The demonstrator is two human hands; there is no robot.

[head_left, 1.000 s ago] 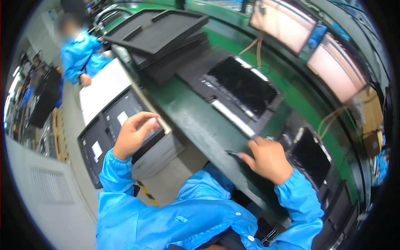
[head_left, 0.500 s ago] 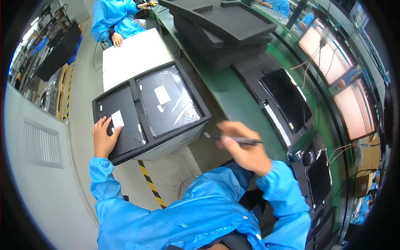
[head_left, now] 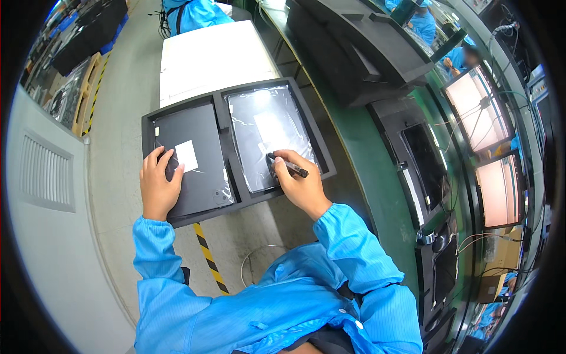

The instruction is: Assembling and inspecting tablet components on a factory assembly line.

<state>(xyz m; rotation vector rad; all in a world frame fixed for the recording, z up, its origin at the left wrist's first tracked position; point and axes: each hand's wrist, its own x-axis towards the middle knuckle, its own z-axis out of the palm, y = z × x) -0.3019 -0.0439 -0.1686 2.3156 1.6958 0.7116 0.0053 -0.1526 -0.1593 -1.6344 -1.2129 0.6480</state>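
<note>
My left hand [head_left: 158, 186] rests with its fingers apart on the left tablet-like panel [head_left: 200, 192], beside a square white label [head_left: 186, 156]. A black pen [head_left: 295, 169] is gripped in my right hand [head_left: 303, 189]. Its front end is over the right panel [head_left: 250, 171], close to a small white sticker; contact is hard to tell. Clear, glossy film covers the right panel, and glare washes over its larger label [head_left: 270, 127]. Both panels lie side by side in the two compartments of a black foam tray [head_left: 229, 150].
A large white surface [head_left: 209, 59] extends beyond the tray. Along the right runs a green bench [head_left: 342, 127] with stacked black foam trays [head_left: 354, 53], a dark screen panel [head_left: 425, 162] and lit monitors [head_left: 498, 192]. A person in blue [head_left: 197, 15] is at the far end. A grey vented cabinet [head_left: 47, 194] stands left.
My right hand has moved left and forward with the pen, from beside the tray to over the right panel. My left hand stays on the left panel, its fingers more curled.
</note>
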